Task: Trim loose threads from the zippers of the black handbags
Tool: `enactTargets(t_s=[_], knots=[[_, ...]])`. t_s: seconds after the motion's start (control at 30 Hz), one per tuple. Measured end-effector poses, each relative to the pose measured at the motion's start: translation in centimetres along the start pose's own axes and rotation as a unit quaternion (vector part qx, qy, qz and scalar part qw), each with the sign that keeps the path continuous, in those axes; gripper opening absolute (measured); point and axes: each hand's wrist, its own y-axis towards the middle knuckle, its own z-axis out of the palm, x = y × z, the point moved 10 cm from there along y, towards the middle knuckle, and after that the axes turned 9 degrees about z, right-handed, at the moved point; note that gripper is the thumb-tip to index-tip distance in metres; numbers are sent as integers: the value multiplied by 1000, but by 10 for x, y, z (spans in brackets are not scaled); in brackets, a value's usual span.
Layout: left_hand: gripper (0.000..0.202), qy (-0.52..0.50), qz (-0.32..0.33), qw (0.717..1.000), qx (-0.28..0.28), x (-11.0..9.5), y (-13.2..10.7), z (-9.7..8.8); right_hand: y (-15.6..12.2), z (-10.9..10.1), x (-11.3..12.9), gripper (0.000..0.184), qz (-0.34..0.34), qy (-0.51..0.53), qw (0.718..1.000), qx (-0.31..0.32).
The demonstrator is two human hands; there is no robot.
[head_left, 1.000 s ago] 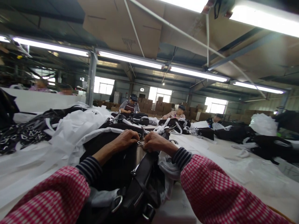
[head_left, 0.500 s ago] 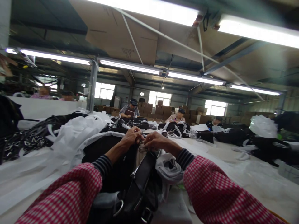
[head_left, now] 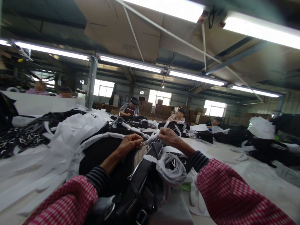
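A black bag [head_left: 103, 153] with a zipper [head_left: 136, 170] and metal rings lies in front of me, its top edge away from me. My left hand [head_left: 129, 145] is pinched closed at the bag's far end, over a small shiny piece too small to name. To its right, my right hand [head_left: 170, 138] has its fingers curled closed beside a white wrapped strip [head_left: 153, 137]; what sits between the fingertips is hidden. Below that hand, a roll of white wrapping [head_left: 172, 170] rests against the bag's black strap [head_left: 140, 175].
White strips [head_left: 75, 131] are heaped on the left, beside black straps with metal rings [head_left: 25, 137]. More black bags [head_left: 264, 150] and clear plastic [head_left: 261, 126] lie on the right of the table [head_left: 217, 156]. Co-workers [head_left: 130, 107] sit across it, before stacked cartons [head_left: 161, 109].
My hands have come apart: the right has moved right and up, the left slightly left and down. The white wrapped strip and the roll now show more between and below them.
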Motion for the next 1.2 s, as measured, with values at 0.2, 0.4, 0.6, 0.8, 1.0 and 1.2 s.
enactTargets(t_s=[0.2, 0.4, 0.6, 0.8, 1.0, 1.2], knots=[[41, -10, 14, 1000, -9, -2, -1, -5, 12, 53, 11, 29, 91, 404, 905, 95], [44, -23, 32, 999, -35, -4, -3, -8, 16, 76, 17, 44, 80, 466, 874, 115], [41, -30, 35, 998, -36, -7, -6, -8, 12, 80, 8, 46, 98, 453, 880, 103], [39, -31, 35, 998, -33, -5, -6, -7, 11, 85, 13, 38, 86, 439, 884, 135], [39, -29, 40, 998, -33, -5, -5, -6, 13, 87, 8, 35, 101, 451, 878, 125], [38, -26, 43, 998, -27, -2, -4, -6, 8, 86, 12, 39, 97, 441, 883, 129]])
